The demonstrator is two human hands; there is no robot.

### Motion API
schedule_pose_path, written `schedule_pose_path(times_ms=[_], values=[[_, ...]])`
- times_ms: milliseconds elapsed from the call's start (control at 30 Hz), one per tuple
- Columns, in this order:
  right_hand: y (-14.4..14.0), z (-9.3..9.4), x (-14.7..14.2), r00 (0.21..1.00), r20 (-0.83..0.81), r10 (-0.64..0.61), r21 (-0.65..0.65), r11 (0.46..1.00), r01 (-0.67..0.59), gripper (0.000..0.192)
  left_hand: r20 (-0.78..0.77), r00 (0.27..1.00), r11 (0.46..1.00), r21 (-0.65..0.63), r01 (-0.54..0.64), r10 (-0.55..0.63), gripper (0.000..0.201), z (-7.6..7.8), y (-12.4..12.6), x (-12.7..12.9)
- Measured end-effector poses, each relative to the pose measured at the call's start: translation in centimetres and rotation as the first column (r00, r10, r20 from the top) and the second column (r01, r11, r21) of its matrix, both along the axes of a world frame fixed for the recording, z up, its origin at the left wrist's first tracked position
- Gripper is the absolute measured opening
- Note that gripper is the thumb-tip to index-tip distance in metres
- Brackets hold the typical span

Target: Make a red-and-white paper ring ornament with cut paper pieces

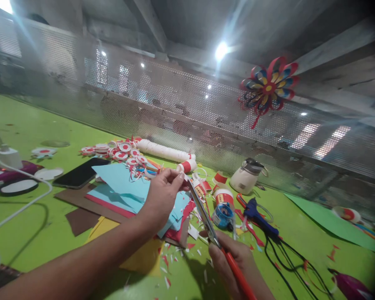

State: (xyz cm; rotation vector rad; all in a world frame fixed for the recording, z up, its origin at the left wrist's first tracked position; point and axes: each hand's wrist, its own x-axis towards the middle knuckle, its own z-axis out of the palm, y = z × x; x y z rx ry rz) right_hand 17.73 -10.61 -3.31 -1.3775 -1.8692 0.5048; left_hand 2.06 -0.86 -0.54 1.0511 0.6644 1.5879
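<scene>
Small paper piece (185,176) is pinched btwn thumb and fingers of left hand (163,195), held up off the table. Scissors (206,218) are gripped by right hand (234,260), fist closed round the red handles; blades are pointed up toward the left fingertips, tips right at the paper piece. Whether blades are actually biting the paper can't be told, view too small there.

Under the left hand: stack of coloured sheets (125,187) (blue, red, yellow, brown) on green table (34,121). Scraps (175,258) are scattered just below and btwn both hands, so a fair amt of cutting is judged done. Finished red/white discs (120,151) are piled beyond the left hand, past the sheets, approx a dozen. Uncut sheet stock remains, so work is judged partway. Glue gun (258,214) lies right of the scissors, phone (81,172) far left of the left hand.
</scene>
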Motion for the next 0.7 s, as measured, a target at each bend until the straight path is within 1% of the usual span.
schedule_pose_path(times_ms=[233, 533, 700], values=[[0.00, -0.12, 0.00, 1.000, 0.025, -0.012, 0.028, 1.000, 0.012, 0.048, -0.001, 1.000, 1.000, -0.003, -0.007, 0.007, 0.011, 0.12, -0.13, 0.11], [-0.09, -0.19, -0.02, 1.000, 0.004, -0.007, 0.005, 1.000, 0.007, 0.047, 0.020, 1.000, 1.000, -0.007, -0.005, 0.005, 0.011, 0.05, -0.17, 0.10], [-0.11, -0.10, -0.09, 1.000, 0.010, -0.022, 0.010, 1.000, 0.022, 0.043, 0.026, 1.000, 1.000, -0.006, 0.002, -0.002, 0.011, 0.04, -0.20, 0.12]])
